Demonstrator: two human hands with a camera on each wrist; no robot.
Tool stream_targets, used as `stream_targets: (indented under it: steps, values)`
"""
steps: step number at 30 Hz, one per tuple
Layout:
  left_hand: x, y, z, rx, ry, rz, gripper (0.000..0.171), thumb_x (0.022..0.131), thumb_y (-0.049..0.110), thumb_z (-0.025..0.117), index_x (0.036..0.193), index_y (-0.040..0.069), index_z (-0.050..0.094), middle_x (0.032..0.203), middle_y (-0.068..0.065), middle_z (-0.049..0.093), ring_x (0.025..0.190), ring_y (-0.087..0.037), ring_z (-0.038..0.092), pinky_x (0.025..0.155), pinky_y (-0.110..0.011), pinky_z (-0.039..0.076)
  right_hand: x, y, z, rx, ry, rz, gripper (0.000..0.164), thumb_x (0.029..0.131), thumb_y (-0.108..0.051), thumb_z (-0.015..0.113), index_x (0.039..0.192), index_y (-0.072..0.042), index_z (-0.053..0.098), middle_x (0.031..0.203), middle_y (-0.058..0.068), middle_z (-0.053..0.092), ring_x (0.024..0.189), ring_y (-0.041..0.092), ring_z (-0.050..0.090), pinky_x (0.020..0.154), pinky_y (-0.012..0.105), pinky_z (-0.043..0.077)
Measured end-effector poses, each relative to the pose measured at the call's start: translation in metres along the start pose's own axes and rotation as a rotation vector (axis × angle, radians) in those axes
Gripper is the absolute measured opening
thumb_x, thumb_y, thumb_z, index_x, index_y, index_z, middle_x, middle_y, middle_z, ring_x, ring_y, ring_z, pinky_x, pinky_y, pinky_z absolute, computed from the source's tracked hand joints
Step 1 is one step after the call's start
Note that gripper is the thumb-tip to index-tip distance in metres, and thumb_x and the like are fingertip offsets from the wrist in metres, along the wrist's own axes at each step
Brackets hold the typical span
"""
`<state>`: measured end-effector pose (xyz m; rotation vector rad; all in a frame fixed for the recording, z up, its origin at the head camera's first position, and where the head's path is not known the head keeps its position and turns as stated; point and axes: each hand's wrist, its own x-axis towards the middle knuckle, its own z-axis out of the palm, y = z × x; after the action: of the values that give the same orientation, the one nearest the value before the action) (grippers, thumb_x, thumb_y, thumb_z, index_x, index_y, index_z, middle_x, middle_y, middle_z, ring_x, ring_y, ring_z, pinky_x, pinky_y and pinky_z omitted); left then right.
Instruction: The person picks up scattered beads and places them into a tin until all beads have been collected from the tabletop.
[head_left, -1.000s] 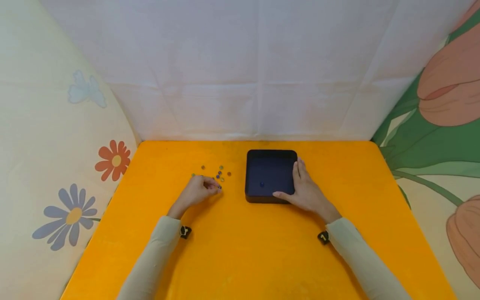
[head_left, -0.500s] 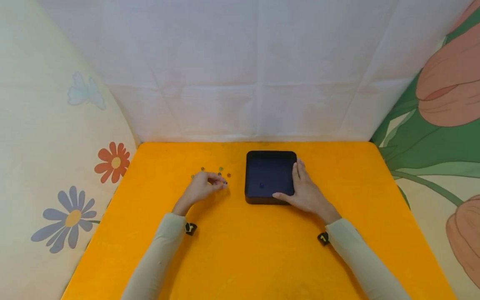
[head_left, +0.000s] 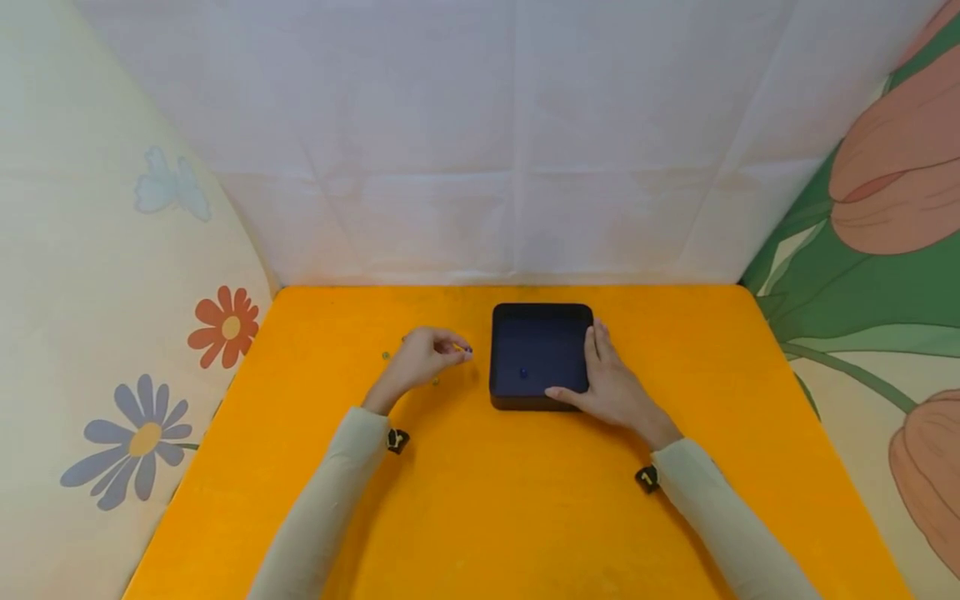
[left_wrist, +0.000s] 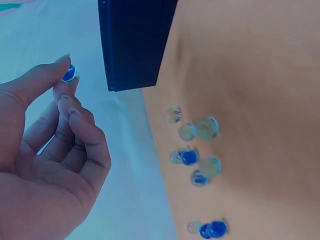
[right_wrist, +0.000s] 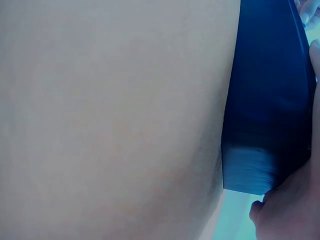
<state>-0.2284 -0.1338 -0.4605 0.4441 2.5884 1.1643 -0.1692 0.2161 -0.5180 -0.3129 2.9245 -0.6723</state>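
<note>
My left hand [head_left: 422,358] pinches a blue marble [left_wrist: 69,73] between thumb and fingertips, raised just left of the black square box [head_left: 527,402]. The other fingers are loosely bent. With the right hand [head_left: 613,385] I hold the box at its near right corner, the thumb over the front rim and the fingers along the right side. One dark blue marble [head_left: 523,373] lies inside, toward the front. Several clear, yellowish and blue marbles [left_wrist: 189,157] lie on the table in the left wrist view. From the head, my left hand hides most of them.
A yellow cloth covers the table [head_left: 480,500], which ends at a white backdrop [head_left: 420,208]. Flower-printed sheets [head_left: 142,333] hang at both sides. Small black wrist cameras [head_left: 397,440] sit at both wrists. A greenish marble [head_left: 386,356] lies left of my left hand.
My left hand has moved right and away from me toward the box, carrying the pinched blue marble and passing above the loose marbles. The right hand and the box have stayed put.
</note>
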Motion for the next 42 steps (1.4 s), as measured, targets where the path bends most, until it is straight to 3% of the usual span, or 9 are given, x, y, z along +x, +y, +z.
stream_targets:
  steps: [7,16,25,33,42]
  values:
    - [0.012,0.008,0.005,-0.014,0.006,0.021,0.02,0.098,0.035,0.076,0.109,0.019,0.081,0.096,-0.015,0.074,0.07,-0.021,0.055,0.058,-0.03,0.045,-0.001,0.0,0.001,0.004,-0.006,0.005,0.136,0.083,-0.09,0.056,0.167,-0.004,-0.008,0.175,0.013,-0.023,0.164,0.043,0.01,0.122,0.059,0.038]
    - [0.023,0.016,0.012,-0.011,0.017,0.038,0.018,0.097,0.034,0.077,0.105,0.019,0.081,0.087,-0.008,0.07,0.065,-0.018,0.048,0.058,-0.029,0.039,-0.001,-0.002,0.001,0.006,-0.008,0.011,0.137,0.083,-0.089,0.057,0.167,-0.003,-0.007,0.176,0.014,-0.022,0.164,0.043,0.011,0.124,0.059,0.035]
    - [0.034,0.028,0.017,0.006,-0.018,0.055,0.022,0.097,0.037,0.077,0.108,0.019,0.08,0.092,-0.005,0.071,0.076,-0.021,0.056,0.065,-0.031,0.045,0.001,-0.003,0.0,-0.001,-0.008,0.018,0.138,0.082,-0.092,0.055,0.167,-0.002,-0.006,0.175,0.013,-0.023,0.164,0.044,0.012,0.122,0.059,0.037]
    - [0.049,0.038,0.024,0.045,-0.019,0.127,0.021,0.097,0.037,0.077,0.106,0.018,0.08,0.087,-0.007,0.071,0.072,-0.019,0.056,0.064,-0.03,0.045,0.002,-0.002,0.0,-0.015,-0.015,0.016,0.138,0.083,-0.093,0.052,0.166,-0.002,-0.008,0.175,0.014,-0.024,0.164,0.044,0.01,0.124,0.061,0.034]
    - [0.065,0.049,0.034,0.049,-0.032,0.144,0.024,0.097,0.036,0.077,0.109,0.016,0.08,0.09,-0.001,0.074,0.074,-0.017,0.062,0.066,-0.028,0.05,0.003,-0.002,0.0,-0.002,-0.028,0.019,0.138,0.082,-0.093,0.052,0.167,-0.002,-0.007,0.174,0.013,-0.025,0.165,0.042,0.007,0.127,0.06,0.029]
